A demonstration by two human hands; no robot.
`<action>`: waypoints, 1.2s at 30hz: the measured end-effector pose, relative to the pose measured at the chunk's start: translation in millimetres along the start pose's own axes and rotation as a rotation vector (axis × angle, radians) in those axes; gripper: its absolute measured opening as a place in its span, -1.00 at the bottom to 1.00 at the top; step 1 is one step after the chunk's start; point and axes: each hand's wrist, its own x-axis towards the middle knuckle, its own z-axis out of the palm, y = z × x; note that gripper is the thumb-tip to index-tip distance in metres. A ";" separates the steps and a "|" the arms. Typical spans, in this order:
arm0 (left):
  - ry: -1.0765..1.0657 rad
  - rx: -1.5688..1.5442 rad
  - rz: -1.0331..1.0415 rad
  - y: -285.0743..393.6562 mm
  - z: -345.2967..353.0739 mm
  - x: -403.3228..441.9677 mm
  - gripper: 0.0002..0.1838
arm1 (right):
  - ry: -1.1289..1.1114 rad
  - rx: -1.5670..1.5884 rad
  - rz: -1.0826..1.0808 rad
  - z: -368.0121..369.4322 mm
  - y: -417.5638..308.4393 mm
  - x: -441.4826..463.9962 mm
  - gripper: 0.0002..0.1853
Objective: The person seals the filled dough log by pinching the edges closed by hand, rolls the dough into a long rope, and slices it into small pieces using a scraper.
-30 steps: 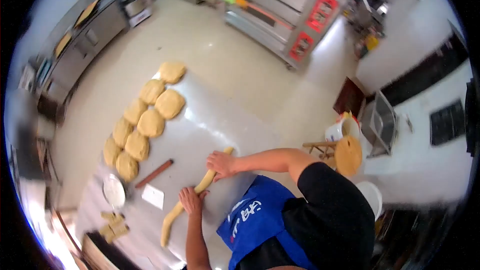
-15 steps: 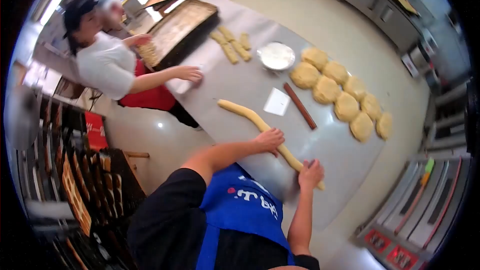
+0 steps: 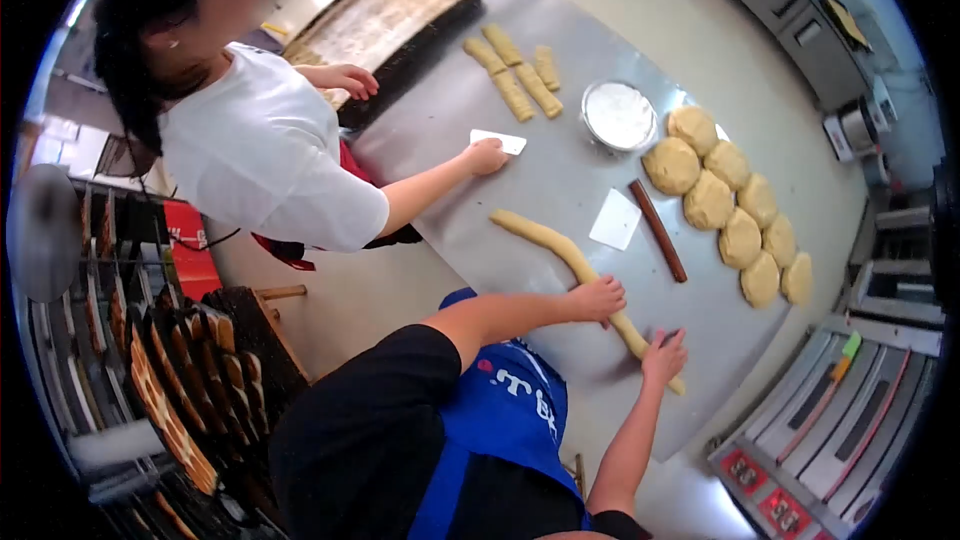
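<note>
Head view: a dough rope (image 3: 540, 232) lay aslant on the metal table (image 3: 560, 175), near the edge by the blue apron (image 3: 500, 400). Left hand (image 3: 598, 300) curled over the rope's mid-length, thumb and fingers to either side. Right hand (image 3: 664, 358), fingers bent, sat over the rope near its lower end. Could not tell how tightly either gripped. Beyond the rope lay a white scraper (image 3: 615, 219), just beside a brown rolling pin (image 3: 658, 232); farther off, dough rounds (image 3: 740, 238) stood in two rows. A co-worker's hand (image 3: 488, 157) pinched another white scraper (image 3: 500, 142).
</note>
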 end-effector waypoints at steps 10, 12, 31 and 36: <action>-0.018 0.010 0.029 -7.6 -2.6 -0.8 -0.33 | -0.024 0.008 0.021 -2.0 1.6 -1.1 -0.15; -0.049 -0.029 0.031 -10.5 -2.3 2.2 -0.30 | -0.019 0.020 0.003 1.0 5.1 -1.4 -0.17; -0.206 0.032 0.015 -64.7 -24.7 -19.6 -0.30 | 0.129 0.200 -0.638 -8.8 -54.7 -24.5 -0.20; -0.283 -0.039 0.022 -81.2 -29.1 -27.1 -0.31 | 0.085 0.180 -0.610 -13.6 -55.7 -24.4 -0.20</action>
